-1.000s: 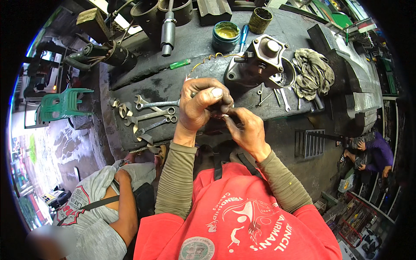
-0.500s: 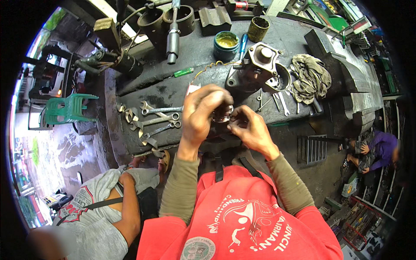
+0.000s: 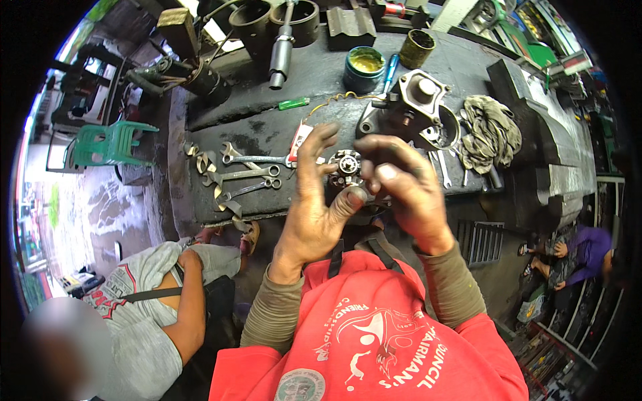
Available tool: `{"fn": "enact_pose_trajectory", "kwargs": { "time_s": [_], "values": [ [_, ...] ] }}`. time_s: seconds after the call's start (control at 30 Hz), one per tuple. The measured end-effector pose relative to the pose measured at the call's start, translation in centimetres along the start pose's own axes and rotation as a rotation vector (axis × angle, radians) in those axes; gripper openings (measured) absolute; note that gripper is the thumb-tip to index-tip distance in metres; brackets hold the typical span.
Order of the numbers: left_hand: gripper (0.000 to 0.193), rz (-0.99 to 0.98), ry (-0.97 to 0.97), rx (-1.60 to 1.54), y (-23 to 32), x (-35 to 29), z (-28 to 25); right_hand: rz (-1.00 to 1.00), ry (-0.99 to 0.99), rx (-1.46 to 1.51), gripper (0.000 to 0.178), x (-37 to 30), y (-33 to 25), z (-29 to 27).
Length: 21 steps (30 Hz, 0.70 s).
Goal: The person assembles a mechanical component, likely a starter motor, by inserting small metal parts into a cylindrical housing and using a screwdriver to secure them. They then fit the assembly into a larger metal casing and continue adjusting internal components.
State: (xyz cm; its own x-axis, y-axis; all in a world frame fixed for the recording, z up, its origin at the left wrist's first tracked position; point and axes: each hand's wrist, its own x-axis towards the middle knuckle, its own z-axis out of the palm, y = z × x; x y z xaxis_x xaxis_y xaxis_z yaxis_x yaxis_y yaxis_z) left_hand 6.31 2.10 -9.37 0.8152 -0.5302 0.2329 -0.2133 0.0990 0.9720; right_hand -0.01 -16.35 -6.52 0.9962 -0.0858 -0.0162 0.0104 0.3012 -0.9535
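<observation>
A round metal part (image 3: pixel 346 164) with a toothed centre and shiny segments around its rim sits between my hands at the bench's near edge. What supports it from below is hidden. My left hand (image 3: pixel 315 210) is beside it, fingers and thumb spread apart, one fingertip touching its left side. On its other side, my right hand (image 3: pixel 409 190) has its fingers curled toward the thumb. Anything in that pinch is too small and blurred to name. Just beyond stands a metal housing (image 3: pixel 422 93) with a flanged top.
Several wrenches (image 3: pixel 251 175) and curled metal strips (image 3: pixel 200 160) lie left on the bench. A grease tub (image 3: pixel 365 79), blue screwdriver (image 3: pixel 392 70) and rusty can (image 3: pixel 417 48) stand farther back. Right is a crumpled rag (image 3: pixel 491 134). A seated person in grey (image 3: pixel 147 314) is close on my left.
My left hand has opened from around the metal part, whose toothed face now shows. My right hand has risen and come nearer. The view has shifted slightly.
</observation>
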Motion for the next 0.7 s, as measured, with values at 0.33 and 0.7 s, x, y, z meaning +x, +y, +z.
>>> {"fn": "enact_pose_trajectory", "kwargs": {
  "time_s": [0.33, 0.7],
  "values": [
    [0.091, -0.275, 0.177, 0.195, -9.6, -2.0, 2.0, -0.099, -0.217, 0.431, 0.044, 3.7, 0.9, -2.0],
    [0.084, -0.147, 0.208, 0.315, -10.5, -2.0, 2.1, -0.073, -0.313, 0.186, 0.033, 4.2, 2.5, -1.8]
  ]
}}
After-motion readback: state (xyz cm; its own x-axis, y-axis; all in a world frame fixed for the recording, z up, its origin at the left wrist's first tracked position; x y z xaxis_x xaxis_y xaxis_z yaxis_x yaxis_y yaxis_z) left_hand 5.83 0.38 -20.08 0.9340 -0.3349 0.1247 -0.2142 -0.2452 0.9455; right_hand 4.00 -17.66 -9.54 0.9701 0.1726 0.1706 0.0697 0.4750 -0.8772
